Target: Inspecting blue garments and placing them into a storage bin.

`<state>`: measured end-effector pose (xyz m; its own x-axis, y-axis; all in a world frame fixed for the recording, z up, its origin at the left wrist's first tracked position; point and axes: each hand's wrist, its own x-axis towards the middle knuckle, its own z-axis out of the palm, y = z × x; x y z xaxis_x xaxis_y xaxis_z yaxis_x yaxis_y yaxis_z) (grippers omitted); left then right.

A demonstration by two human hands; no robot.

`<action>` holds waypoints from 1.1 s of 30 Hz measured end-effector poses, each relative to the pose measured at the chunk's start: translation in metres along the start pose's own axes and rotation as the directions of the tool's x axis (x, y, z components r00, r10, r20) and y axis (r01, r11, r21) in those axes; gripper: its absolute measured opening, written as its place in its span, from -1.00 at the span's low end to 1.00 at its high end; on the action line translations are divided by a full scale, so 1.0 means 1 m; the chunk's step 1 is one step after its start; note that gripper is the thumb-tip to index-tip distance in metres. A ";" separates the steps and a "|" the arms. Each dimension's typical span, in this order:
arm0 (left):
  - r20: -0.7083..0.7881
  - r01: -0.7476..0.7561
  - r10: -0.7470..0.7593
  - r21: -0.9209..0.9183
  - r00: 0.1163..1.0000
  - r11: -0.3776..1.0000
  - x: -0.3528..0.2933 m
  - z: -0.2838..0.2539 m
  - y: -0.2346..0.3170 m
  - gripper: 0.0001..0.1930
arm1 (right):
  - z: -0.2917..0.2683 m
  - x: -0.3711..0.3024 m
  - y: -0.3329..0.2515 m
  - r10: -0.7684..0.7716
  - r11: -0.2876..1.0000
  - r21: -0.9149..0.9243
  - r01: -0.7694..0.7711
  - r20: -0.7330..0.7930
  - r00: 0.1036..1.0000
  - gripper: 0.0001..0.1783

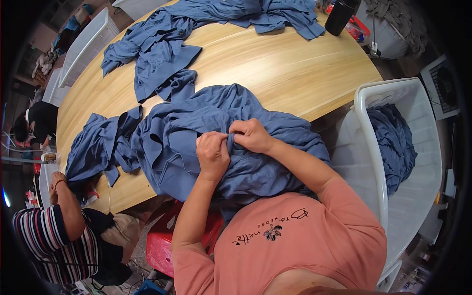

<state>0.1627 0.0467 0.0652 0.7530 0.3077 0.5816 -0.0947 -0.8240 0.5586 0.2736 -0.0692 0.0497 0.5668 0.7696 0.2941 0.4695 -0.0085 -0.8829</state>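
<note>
A large heap of blue fabric garments (275,128) lies at the table's near edge and hangs over it toward my lap. My left hand (213,153) is closed, pinching a fold of this blue fabric. Right beside it, my right hand (251,136) grips the same fabric, its fingers curled and nearly touching the left hand. A narrow folded strip of cloth shows between the two hands. Flat ribbed-looking bands of the garment spread out to the left of my hands. What the fingertips press on is partly hidden.
More blue garments (162,29) lie along the table's (255,59) far side, another pile (101,142) at the left. A white plastic bin (366,132) with blue cloth stands at my right. A black bottle (339,17) is far right. A person in stripes (54,241) works at the left, near a red stool (162,241).
</note>
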 end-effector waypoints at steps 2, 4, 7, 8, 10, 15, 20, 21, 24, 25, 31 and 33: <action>0.012 0.103 -0.102 -0.120 0.995 0.987 -0.001 0.000 0.000 -0.91 | -0.004 0.002 0.004 0.003 0.954 0.300 -0.016 0.047 0.999 -0.91; 0.046 0.223 -0.218 -0.236 0.975 0.946 -0.001 0.000 0.000 -0.91 | -0.006 0.003 0.006 0.139 0.899 0.394 -0.191 0.157 0.978 -0.91; 0.081 0.311 -0.301 -0.315 0.950 0.897 -0.002 0.001 -0.003 -0.90 | -0.004 0.001 0.004 0.071 0.983 0.165 -0.085 0.089 0.994 -0.93; 0.082 0.321 -0.311 -0.302 0.947 0.898 -0.002 0.001 -0.004 -0.90 | -0.003 0.000 0.002 0.073 0.979 0.180 -0.092 0.109 0.991 -0.93; 0.086 0.327 -0.316 -0.286 0.945 0.901 -0.003 0.002 -0.005 -0.90 | 0.001 -0.004 -0.003 -0.232 0.945 -0.248 0.216 -0.037 0.972 -0.94; -0.069 0.116 -0.120 -0.058 0.990 0.992 -0.005 0.007 0.004 -0.90 | 0.007 -0.005 -0.008 -0.378 0.862 -0.395 0.319 -0.081 0.922 -0.91; -0.012 0.035 -0.034 0.086 0.999 0.996 0.013 0.000 0.012 -0.87 | 0.006 -0.006 -0.005 -0.328 0.885 -0.406 0.228 -0.198 0.924 -0.91; 0.055 -0.031 0.022 0.175 0.998 0.984 0.019 -0.005 0.010 -0.86 | 0.005 -0.007 -0.004 -0.349 0.881 -0.403 0.248 -0.199 0.916 -0.91; 0.114 -0.090 0.051 0.367 0.992 0.926 0.036 -0.022 -0.006 -0.86 | 0.001 -0.008 -0.002 -0.229 0.946 -0.296 0.132 -0.322 0.919 -0.91; 0.111 -0.091 0.056 0.345 0.992 0.934 0.039 -0.026 -0.011 -0.86 | 0.000 -0.007 -0.002 -0.179 0.953 -0.292 0.081 -0.324 0.929 -0.92; 0.271 0.391 -0.385 0.033 0.882 0.920 0.042 -0.026 -0.020 -0.85 | 0.001 0.001 0.001 -0.088 0.918 -0.394 -0.037 -0.293 0.952 -0.90; 0.072 0.143 -0.152 0.119 0.986 0.983 0.036 -0.026 -0.009 -0.82 | 0.001 0.001 0.002 -0.132 0.896 -0.443 0.013 -0.239 0.962 -0.88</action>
<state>0.1738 0.0775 0.0963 0.8037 0.3944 0.4454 0.0919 -0.8220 0.5620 0.2739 -0.0675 0.0481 0.6447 0.5892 0.4871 0.7284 -0.2801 -0.6252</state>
